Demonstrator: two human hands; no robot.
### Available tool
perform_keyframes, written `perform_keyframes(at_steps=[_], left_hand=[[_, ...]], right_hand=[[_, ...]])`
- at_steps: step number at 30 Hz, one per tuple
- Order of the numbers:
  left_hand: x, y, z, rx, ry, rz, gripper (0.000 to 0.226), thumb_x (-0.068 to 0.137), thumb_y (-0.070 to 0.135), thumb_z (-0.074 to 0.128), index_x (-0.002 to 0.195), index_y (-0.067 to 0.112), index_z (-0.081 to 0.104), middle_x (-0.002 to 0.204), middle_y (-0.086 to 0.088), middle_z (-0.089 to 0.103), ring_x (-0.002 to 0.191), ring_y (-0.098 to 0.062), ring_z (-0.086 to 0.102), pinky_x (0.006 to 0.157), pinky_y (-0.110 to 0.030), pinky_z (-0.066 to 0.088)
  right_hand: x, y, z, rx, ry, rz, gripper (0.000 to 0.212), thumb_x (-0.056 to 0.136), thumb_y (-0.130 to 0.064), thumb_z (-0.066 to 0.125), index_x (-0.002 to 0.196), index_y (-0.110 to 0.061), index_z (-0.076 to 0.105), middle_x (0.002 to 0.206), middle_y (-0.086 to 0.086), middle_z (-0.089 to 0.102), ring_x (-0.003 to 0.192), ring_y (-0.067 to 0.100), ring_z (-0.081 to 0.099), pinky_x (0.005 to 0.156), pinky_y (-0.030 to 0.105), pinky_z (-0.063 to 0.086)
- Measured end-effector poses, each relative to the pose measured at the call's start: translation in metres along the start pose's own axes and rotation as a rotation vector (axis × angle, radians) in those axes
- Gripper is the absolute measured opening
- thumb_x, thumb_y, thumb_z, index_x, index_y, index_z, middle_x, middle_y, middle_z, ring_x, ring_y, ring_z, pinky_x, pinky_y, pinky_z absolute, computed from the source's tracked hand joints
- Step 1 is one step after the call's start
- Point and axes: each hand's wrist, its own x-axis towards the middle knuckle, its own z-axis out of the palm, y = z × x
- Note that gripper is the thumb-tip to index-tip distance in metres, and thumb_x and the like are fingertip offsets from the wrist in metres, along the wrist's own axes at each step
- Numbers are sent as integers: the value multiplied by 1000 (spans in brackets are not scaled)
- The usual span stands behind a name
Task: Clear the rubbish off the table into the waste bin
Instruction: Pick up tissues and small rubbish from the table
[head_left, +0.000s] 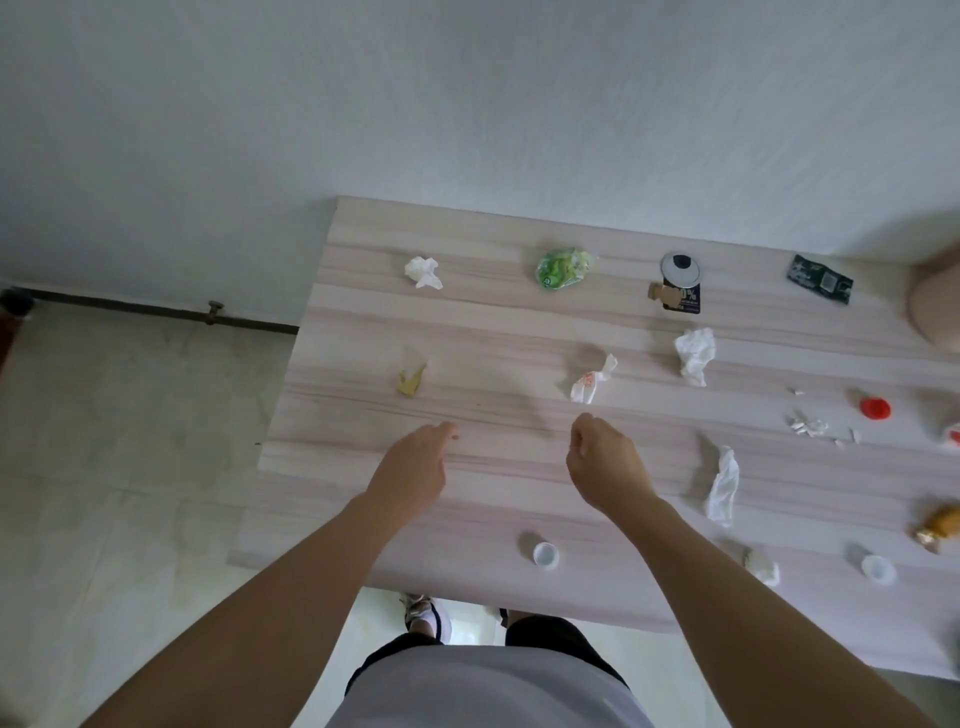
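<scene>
Pale wood-grain covers the desk (363, 322), which stands against a white wall and is strewn with rubbish. Seen from the head camera, both bare forearms reach out over the near part of the desk. The left hand (413, 467) hovers with its fingers loosely curled downward, its grip empty and touching nothing. The right hand (605, 465) is curled into a loose fist just above the surface; nothing shows in its grip, though the inside of the fist is hidden. Just beyond the right hand lies a crumpled white wrapper with red print (589, 379), and beyond the left hand a yellowish scrap (411, 378). Along the far edge sit a white tissue (423, 272), a green plastic bag (563, 267), a round lid beside a dark card (680, 283) and a dark green packet (820, 279). More to the right are a larger tissue (695, 354), a red bottle cap (875, 408), small white bits (808, 426), a twisted white plastic piece (723, 486) and a golden wrapper (943, 527) at the frame edge. Near the front edge rest a white cap (545, 555), a small paper ball (762, 566) and another white cap (878, 569). No waste bin can be made out in this view.
</scene>
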Motion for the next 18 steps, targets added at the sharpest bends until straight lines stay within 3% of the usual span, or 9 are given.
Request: perform_keyframes(at_steps=[3, 7, 9, 11, 13, 18], left_hand=[[9, -2, -7, 48, 38, -22, 17, 93, 20, 45, 98, 19, 61, 87, 0, 63, 81, -23, 59, 66, -30, 40], [26, -4, -16, 132, 36, -77, 35, 93, 40, 45, 68, 16, 52, 72, -4, 54, 72, -26, 54, 60, -31, 36], [37, -7, -20, 132, 71, -88, 36, 90, 37, 50, 64, 12, 54, 81, -13, 57, 78, -34, 59, 62, -33, 44], [48, -11, -25, 114, 118, -103, 27, 88, 30, 56, 75, 7, 63, 96, -17, 57, 83, -37, 61, 68, -38, 52], [55, -12, -30, 82, 154, -138, 21, 87, 25, 59, 92, 5, 64, 97, -12, 49, 77, -34, 59, 70, -39, 52], [68, -20, -37, 69, 158, -241, 46, 82, 26, 70, 122, 18, 47, 109, -11, 40, 76, -33, 58, 69, -40, 50]], right_hand=[[7, 4, -2, 14, -25, -23, 22, 90, 0, 41, 101, -15, 52, 89, -1, 58, 77, 17, 53, 65, 30, 41], [20, 8, -5, 40, -25, -79, 33, 94, -7, 49, 127, -16, 50, 110, 7, 59, 91, 24, 60, 77, 34, 46], [29, 10, -8, 37, -13, -66, 35, 95, -19, 54, 129, -17, 48, 114, 11, 56, 94, 30, 60, 79, 38, 47], [39, 12, -12, 32, -2, -49, 41, 93, -27, 59, 131, -18, 45, 118, 12, 52, 95, 32, 60, 79, 37, 47], [49, 14, -16, 22, 3, -20, 49, 91, -32, 62, 134, -19, 41, 119, 12, 48, 95, 32, 59, 76, 33, 45], [73, 20, -22, 9, 13, 44, 65, 85, -42, 67, 138, -23, 33, 119, 13, 41, 92, 35, 59, 70, 32, 43]])
